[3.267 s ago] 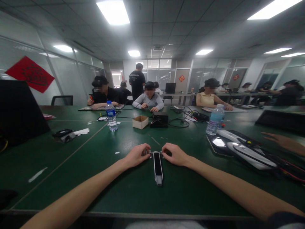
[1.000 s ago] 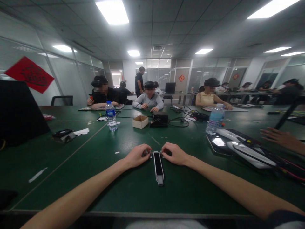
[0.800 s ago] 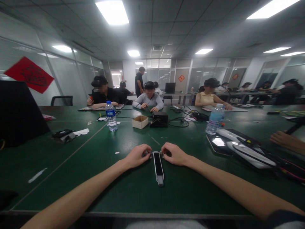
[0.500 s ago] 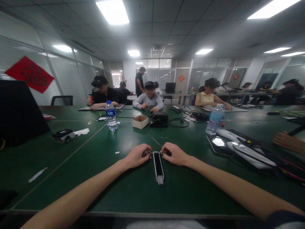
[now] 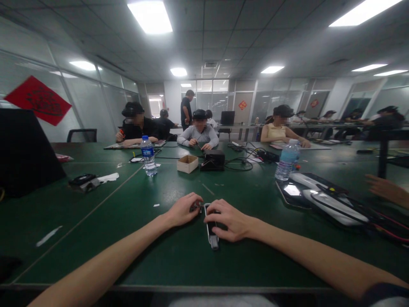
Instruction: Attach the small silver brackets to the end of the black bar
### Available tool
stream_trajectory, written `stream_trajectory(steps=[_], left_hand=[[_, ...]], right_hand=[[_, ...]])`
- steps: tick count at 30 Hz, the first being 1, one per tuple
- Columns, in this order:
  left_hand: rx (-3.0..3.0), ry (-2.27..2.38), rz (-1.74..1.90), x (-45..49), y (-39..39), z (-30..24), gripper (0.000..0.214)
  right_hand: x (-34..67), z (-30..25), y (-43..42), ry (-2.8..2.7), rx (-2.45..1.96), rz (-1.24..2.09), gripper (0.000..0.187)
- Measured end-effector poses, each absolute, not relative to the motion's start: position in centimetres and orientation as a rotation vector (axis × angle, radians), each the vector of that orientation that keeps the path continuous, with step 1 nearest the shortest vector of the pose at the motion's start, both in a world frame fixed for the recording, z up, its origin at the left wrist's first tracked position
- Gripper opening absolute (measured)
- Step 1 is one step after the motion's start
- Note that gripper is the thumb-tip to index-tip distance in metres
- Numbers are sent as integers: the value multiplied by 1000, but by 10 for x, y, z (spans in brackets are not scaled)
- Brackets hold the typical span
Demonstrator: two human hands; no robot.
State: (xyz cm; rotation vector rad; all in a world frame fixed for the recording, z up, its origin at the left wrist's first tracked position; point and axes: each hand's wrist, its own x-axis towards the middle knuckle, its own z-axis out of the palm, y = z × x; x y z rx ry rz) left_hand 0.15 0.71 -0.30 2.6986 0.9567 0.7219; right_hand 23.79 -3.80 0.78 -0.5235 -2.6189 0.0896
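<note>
A long, narrow device (image 5: 210, 228) with a black face, a pale frame and a grey end piece lies on the green table, pointing toward me. My right hand (image 5: 231, 219) is over its upper half. The fingertips reach its left long edge and the thumb is at the right side, so part of the black face is covered. Beside the far left corner, my left hand (image 5: 183, 209) has its fingers curled together around something small and shiny, too small to name.
A water bottle (image 5: 148, 157) and an open cardboard box (image 5: 187, 164) stand beyond my hands, with a black box (image 5: 212, 160) and cables alongside. At right are a larger bottle (image 5: 286, 160), a white device (image 5: 335, 207) and another person's hand (image 5: 386, 187). Several people sit around the tables.
My right hand has moved left from beside the device's far right corner to over its black face. My left hand and the device have stayed in place.
</note>
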Motion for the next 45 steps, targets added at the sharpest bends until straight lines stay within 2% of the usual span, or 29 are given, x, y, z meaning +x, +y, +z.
stream_trajectory(steps=[8, 12, 17, 21, 26, 33, 42, 45], left_hand=[[2700, 986, 683, 3, 4, 0, 21], [2706, 1000, 674, 3, 5, -1, 23], [2717, 972, 658, 3, 6, -3, 22], [2709, 969, 646, 2, 6, -3, 22], [2720, 953, 643, 1, 7, -4, 21], [2719, 963, 609, 1, 5, -1, 21], [2742, 947, 613, 0, 8, -4, 21], [2742, 955, 595, 0, 8, -3, 21]], right_hand=[[249, 12, -13, -2466, -903, 272, 6], [286, 20, 24, -2449, -1316, 309, 8], [345, 23, 64, -2233, -1951, 74, 12], [371, 14, 87, -2033, -2174, -35, 26], [378, 3, 116, -1942, -2253, -134, 49], [393, 3, 148, -1963, -2316, -25, 30], [399, -16, 160, -1897, -2354, -92, 37], [395, -24, 163, -1923, -2347, -118, 34]])
